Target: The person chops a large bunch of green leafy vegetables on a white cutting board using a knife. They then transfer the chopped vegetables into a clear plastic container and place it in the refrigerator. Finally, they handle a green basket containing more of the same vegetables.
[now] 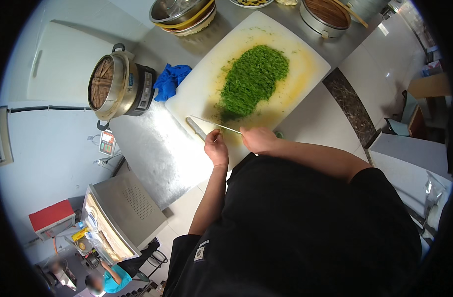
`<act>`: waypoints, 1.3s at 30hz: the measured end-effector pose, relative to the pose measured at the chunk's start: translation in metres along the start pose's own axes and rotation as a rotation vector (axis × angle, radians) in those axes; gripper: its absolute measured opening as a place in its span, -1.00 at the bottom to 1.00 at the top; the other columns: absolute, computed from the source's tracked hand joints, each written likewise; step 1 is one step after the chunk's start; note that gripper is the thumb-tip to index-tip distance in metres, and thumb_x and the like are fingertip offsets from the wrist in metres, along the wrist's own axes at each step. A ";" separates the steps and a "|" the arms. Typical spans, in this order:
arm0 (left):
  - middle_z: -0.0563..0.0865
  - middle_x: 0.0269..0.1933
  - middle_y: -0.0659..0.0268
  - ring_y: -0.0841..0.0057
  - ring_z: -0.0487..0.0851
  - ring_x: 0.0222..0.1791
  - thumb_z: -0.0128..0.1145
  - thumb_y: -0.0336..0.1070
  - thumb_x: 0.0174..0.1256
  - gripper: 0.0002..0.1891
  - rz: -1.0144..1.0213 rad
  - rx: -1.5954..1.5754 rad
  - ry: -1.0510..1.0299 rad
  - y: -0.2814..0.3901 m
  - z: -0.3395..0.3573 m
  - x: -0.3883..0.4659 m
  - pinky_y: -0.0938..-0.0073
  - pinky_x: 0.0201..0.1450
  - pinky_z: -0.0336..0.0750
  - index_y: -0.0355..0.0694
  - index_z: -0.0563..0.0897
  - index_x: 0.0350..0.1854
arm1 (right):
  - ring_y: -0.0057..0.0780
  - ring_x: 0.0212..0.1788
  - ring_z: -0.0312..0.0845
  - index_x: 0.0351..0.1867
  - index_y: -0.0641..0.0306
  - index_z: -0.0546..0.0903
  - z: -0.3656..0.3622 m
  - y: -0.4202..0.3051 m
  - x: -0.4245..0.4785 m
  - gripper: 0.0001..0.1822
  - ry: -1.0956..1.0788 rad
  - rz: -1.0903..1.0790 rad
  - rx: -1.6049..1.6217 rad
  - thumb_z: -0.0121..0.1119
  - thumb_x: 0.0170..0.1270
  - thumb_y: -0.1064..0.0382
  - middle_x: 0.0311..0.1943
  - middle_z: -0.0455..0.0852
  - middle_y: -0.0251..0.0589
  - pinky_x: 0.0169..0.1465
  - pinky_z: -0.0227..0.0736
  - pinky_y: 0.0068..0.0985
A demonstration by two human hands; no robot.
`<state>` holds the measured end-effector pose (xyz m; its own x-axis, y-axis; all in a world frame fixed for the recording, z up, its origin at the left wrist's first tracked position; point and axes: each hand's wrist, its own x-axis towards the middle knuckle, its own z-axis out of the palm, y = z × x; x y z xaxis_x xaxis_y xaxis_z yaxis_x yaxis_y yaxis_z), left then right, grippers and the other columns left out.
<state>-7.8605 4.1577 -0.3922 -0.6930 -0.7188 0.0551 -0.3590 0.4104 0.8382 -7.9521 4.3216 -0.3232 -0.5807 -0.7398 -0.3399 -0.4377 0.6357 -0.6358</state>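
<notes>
A large white cutting board (196, 89) with yellow stains lies on the steel table. Finely chopped greens (256, 78) are heaped on it. My right hand (259, 140) grips a knife (226, 127) at its right end, and the blade, seen nearly edge-on, points left over the near part of the board. Close to the blade is my left hand (216, 147), its fingers bent together; whether they pinch a small scrap or touch the blade is hard to tell. Another knife or similar flat tool with a grey handle (195, 127) lies at the board's left edge, just left of my left hand.
A blue cloth (170, 81) lies against the board's left edge. Beyond it stands a steamer pot (115, 87). Stacked bowls (185, 18) and a round steamer (324, 18) are at the back of the steel table (156, 156). A person in a turquoise top (117, 278) is far off at lower left.
</notes>
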 end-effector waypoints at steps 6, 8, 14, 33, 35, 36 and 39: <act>0.69 -0.24 0.30 0.58 0.65 -0.23 0.23 -0.59 0.18 -0.81 -0.263 -0.275 0.057 -0.006 -0.017 -0.002 0.59 -0.09 0.54 -0.30 0.61 -0.16 | 0.15 -0.39 0.58 -0.25 0.33 0.49 -0.006 0.002 -0.008 -0.78 0.072 -0.075 0.032 -0.04 0.35 0.18 -0.51 0.63 0.11 -0.24 0.44 0.00; 0.68 -0.25 0.32 0.60 0.63 -0.26 0.23 -0.60 0.17 -0.80 -0.312 -0.348 0.079 -0.008 -0.018 -0.003 0.61 -0.10 0.53 -0.31 0.61 -0.16 | 0.15 -0.39 0.58 -0.24 0.33 0.49 -0.007 0.002 -0.009 -0.77 0.025 -0.077 0.019 -0.03 0.35 0.18 -0.52 0.63 0.11 -0.25 0.43 0.00; 0.67 -0.31 0.33 0.64 0.61 -0.34 0.20 -0.56 0.25 -0.87 -0.320 -0.459 0.091 -0.011 -0.020 -0.004 0.66 -0.17 0.53 -0.35 0.60 -0.18 | 0.14 -0.38 0.58 -0.22 0.32 0.48 -0.003 -0.003 -0.003 -0.77 0.040 -0.008 0.086 -0.03 0.35 0.16 -0.49 0.64 0.10 -0.26 0.43 0.01; 0.46 0.30 0.14 0.38 0.42 0.32 0.06 -0.71 0.09 -0.48 -0.271 -0.256 -0.290 0.053 -0.007 0.022 0.36 0.37 0.33 -0.19 0.51 0.15 | 0.11 -0.49 0.53 -0.37 0.38 0.43 -0.031 0.026 -0.013 -0.73 0.365 0.073 0.516 0.09 0.31 0.17 -0.56 0.58 0.11 -0.38 0.37 -0.13; 0.41 0.34 0.18 0.35 0.36 0.37 0.10 -0.67 0.06 -0.50 -0.023 -0.349 -0.273 0.048 -0.003 0.019 0.38 0.33 0.35 -0.16 0.54 0.11 | 0.12 -0.47 0.53 -0.37 0.37 0.43 -0.035 0.025 -0.015 -0.72 0.369 0.081 0.511 0.09 0.32 0.16 -0.54 0.59 0.12 -0.37 0.38 -0.13; 0.31 0.43 0.16 0.29 0.31 0.41 0.07 -0.69 0.04 -0.45 0.026 -0.252 -0.293 0.051 -0.004 0.019 0.33 0.35 0.33 -0.12 0.54 0.14 | 0.13 -0.46 0.53 -0.37 0.37 0.43 -0.037 0.028 -0.017 -0.72 0.376 0.085 0.508 0.10 0.32 0.15 -0.54 0.60 0.12 -0.37 0.38 -0.13; 0.45 0.32 0.15 0.33 0.53 0.20 0.11 -0.61 0.15 -0.60 -0.006 -0.159 -0.170 0.032 -0.010 0.016 0.41 0.16 0.50 -0.24 0.56 0.09 | 0.16 -0.42 0.54 -0.36 0.36 0.43 -0.047 0.029 -0.023 -0.72 0.384 0.070 0.487 0.11 0.32 0.15 -0.51 0.61 0.14 -0.36 0.40 -0.13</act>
<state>-7.8765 4.1538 -0.3586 -0.7914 -0.6106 -0.0308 -0.2698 0.3036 0.9138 -7.9837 4.3675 -0.3012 -0.8420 -0.5098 -0.1764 -0.0786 0.4394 -0.8949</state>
